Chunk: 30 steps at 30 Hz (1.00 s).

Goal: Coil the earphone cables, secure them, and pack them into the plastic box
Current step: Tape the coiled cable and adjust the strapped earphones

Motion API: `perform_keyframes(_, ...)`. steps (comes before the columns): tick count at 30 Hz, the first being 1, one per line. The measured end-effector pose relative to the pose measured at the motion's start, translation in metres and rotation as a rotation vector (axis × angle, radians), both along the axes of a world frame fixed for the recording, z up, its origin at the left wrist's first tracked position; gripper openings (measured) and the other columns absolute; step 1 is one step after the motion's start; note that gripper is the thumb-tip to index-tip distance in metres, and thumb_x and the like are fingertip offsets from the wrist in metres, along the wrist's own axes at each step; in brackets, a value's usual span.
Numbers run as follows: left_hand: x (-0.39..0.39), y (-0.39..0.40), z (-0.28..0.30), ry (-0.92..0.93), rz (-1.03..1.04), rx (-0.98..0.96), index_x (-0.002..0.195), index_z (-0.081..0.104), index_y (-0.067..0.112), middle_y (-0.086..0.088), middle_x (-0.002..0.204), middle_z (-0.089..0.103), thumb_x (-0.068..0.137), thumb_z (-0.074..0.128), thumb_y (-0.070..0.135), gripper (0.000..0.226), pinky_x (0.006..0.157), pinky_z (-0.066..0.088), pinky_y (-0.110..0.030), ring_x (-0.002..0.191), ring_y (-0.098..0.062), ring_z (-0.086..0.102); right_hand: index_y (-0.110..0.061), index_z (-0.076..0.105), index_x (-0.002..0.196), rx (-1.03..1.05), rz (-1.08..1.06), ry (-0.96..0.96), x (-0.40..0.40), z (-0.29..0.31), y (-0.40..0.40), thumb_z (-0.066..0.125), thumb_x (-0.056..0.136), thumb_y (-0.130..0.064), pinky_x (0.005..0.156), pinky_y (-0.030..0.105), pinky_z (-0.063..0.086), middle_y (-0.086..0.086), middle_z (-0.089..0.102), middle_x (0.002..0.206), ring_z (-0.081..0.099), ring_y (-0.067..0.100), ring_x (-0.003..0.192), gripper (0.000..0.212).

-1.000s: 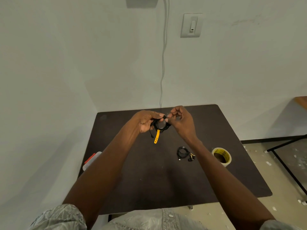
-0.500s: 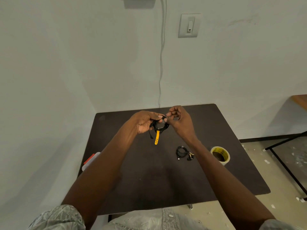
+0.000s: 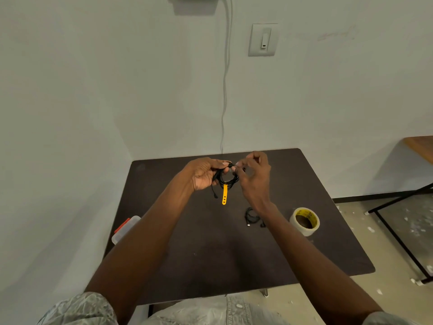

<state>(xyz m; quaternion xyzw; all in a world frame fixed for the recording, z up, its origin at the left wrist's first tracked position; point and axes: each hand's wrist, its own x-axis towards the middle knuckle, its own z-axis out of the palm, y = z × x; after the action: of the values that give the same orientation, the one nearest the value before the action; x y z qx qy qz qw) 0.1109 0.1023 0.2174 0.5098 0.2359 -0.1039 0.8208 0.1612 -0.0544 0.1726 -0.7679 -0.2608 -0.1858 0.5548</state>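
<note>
Head view: left hand [image 3: 203,175] clamps the left side of a black earphone coil [image 3: 226,178], thumb on top, fingers wrapped under. Right hand [image 3: 254,177] pinches the top right of the same coil, thumb and forefinger together on the cable, other fingers curled loose. Coil is held up over the far middle of the dark table [image 3: 210,266]. Yellow tie strap [image 3: 225,194] hangs from the bottom of the loop, not closed yet by the look of it. One cable end [image 3: 214,192] dangles at the left.

Second coiled earphone [image 3: 252,216] lies on the table right of centre, partly behind the right forearm. Tape roll [image 3: 304,221] sits further right. Plastic box [image 3: 125,228] at the left edge, mostly hidden by the left arm.

Handling: cable is light, limp and springy, so loops will likely fan out if grip loosens. Best to keep one hand pinching across all turns, wrap the strap there. Avoid pulling on earbuds or plug joints, likely the weak spots
</note>
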Motion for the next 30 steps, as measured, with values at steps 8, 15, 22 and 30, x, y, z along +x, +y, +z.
perform_keyframes(8, -0.001, 0.0, -0.001, 0.012, -0.004, -0.013, 0.096, 0.068, 0.005, -0.005, 0.08, 0.071, 0.088, 0.061, 0.002, 0.011, 0.063, 0.05, -0.023, 0.065, -0.008, 0.068, -0.016, 0.077, 0.096, -0.079, 0.013, -0.012, 0.0, -0.003, -0.001, 0.079, 0.076, -0.016, 0.087, 0.053, 0.042, 0.003, 0.054, 0.103, 0.046, -0.01, 0.093, 0.02)
perform_keyframes(15, -0.003, 0.001, -0.001, -0.011, -0.006, -0.021, 0.101, 0.067, 0.002, -0.006, 0.076, 0.071, 0.088, 0.06, -0.001, 0.015, 0.059, 0.055, -0.022, 0.064, -0.009, 0.068, -0.016, 0.074, 0.108, -0.175, 0.094, 0.084, -0.003, 0.005, -0.005, 0.075, 0.08, -0.016, 0.098, 0.047, 0.038, -0.004, 0.051, 0.105, 0.05, 0.006, 0.094, 0.028)
perform_keyframes(22, -0.007, 0.002, -0.005, -0.08, 0.042, -0.03, 0.099, 0.066, 0.001, -0.007, 0.076, 0.071, 0.088, 0.059, -0.003, 0.014, 0.055, 0.055, -0.022, 0.065, -0.011, 0.069, -0.011, 0.063, 0.115, 0.027, 0.162, 0.385, -0.005, 0.008, -0.012, 0.083, 0.076, -0.023, 0.073, 0.009, 0.044, 0.0, 0.065, 0.101, 0.059, 0.007, 0.091, 0.046)
perform_keyframes(30, -0.009, -0.009, -0.003, -0.093, 0.02, -0.033, 0.098, 0.066, 0.001, -0.006, 0.075, 0.072, 0.09, 0.057, -0.003, 0.013, 0.053, 0.053, -0.021, 0.064, -0.01, 0.068, -0.008, 0.068, 0.109, 0.006, 0.196, 0.338, -0.008, 0.008, -0.018, 0.079, 0.081, -0.021, 0.073, 0.012, 0.048, 0.0, 0.07, 0.096, 0.061, 0.004, 0.086, 0.032)
